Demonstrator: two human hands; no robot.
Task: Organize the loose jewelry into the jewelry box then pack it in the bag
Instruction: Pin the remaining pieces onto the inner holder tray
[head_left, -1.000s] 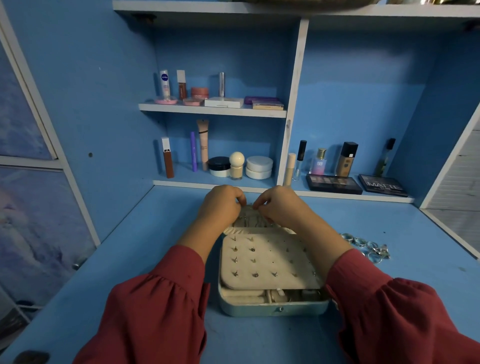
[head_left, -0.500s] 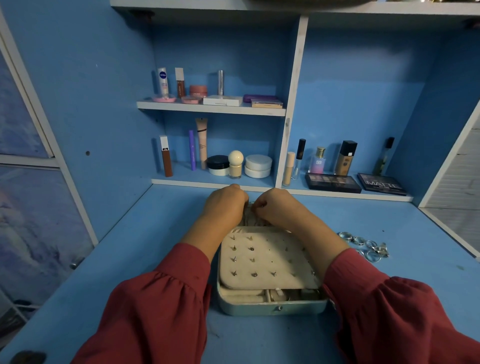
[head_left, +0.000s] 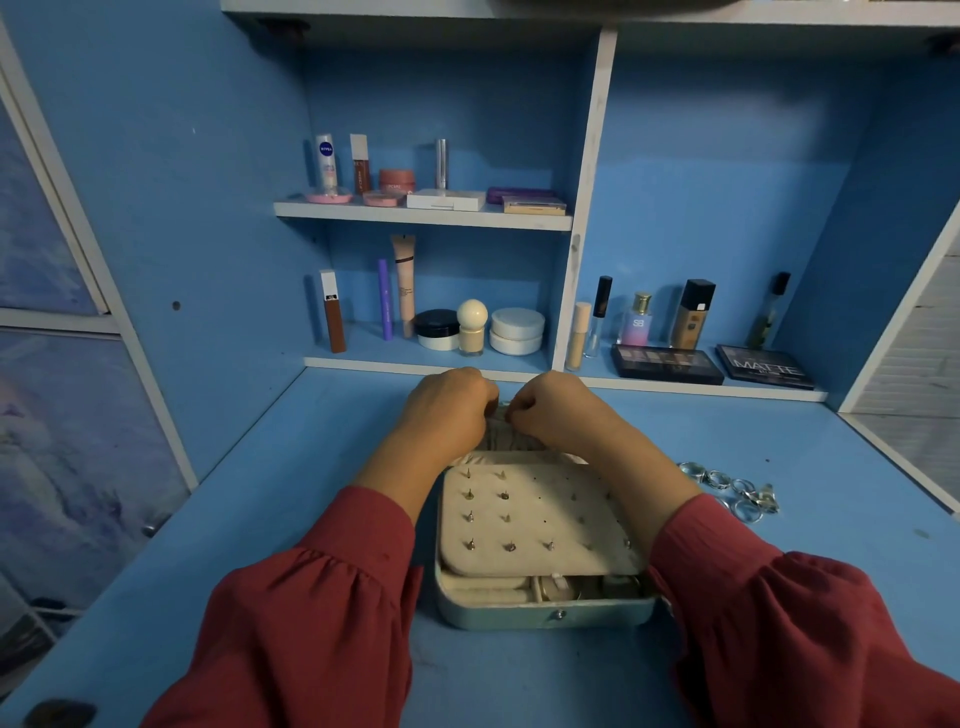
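Blue walls and white-edged shelves of cosmetics are backing the blue table, and the open jewelry box is sitting on it near the front edge, between the person's two red sleeves. Its cream stud panel is lying across the tray, already carrying several earrings — so that part of the sorting is looking well along. Both hands are working at the far side of the box, over the gathered pocket of the raised lid: the left hand and the right hand are each curling their fingers in a tight grip, apparently pinching something small at the pocket's top edge, though what it is cannot be made out. To the right of the box, a cluster of silver rings is lying loose on the table, waiting to go in. No bag is showing anywhere — closing the box and packing it are both remaining.
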